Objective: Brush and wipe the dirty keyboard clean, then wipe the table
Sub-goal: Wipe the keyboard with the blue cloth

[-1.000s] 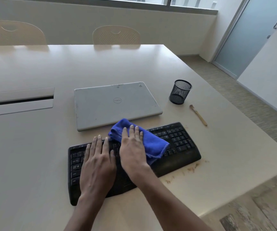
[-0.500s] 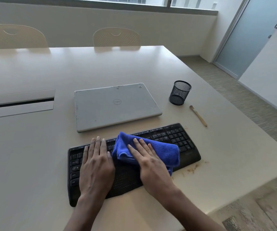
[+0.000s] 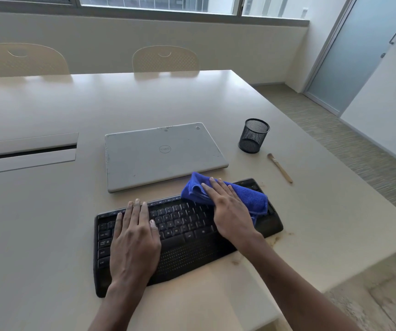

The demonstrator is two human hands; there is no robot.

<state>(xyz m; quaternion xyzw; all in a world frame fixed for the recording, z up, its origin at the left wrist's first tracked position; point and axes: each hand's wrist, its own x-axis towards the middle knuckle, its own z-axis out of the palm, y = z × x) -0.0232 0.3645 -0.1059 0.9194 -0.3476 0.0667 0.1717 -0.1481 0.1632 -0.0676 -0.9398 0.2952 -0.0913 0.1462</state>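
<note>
Flat left hand (image 3: 133, 237) presses the black plastic keyboard (image 3: 185, 235) near the table's (image 3: 49, 235) front edge; right hand (image 3: 231, 209), fingers straight, presses a folded blue terry cloth (image 3: 252, 199) onto its right keys. Slim wooden brush (image 3: 280, 167) lies by the right edge.

Bright blue cloth (image 3: 244, 199) under the right hand (image 3: 230, 211) — keyboard (image 3: 187, 237) black. Beyond the hands, a pale grey laptop (image 3: 161, 156) — black mesh cup (image 3: 253, 136), cream tabletop (image 3: 49, 223).

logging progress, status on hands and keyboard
Left hand flat on keyboard. Right hand presses blue cloth on its right end. Brown crumbs on table beside it, nothing blocking.
</note>
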